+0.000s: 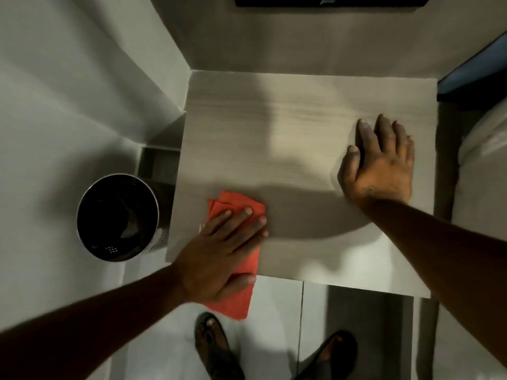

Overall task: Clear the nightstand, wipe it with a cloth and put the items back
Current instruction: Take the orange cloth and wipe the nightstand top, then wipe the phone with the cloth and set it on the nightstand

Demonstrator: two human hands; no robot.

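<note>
cloth [236,212] on nightstand [301,127], bin [118,218] left

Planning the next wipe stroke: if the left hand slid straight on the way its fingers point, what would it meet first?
Bare nightstand top; the left hand on the red cloth seems unobstructed until the back wall.

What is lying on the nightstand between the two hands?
Nothing: in the head view, bare nightstand top separates the left hand on the red cloth from the right hand.
</note>
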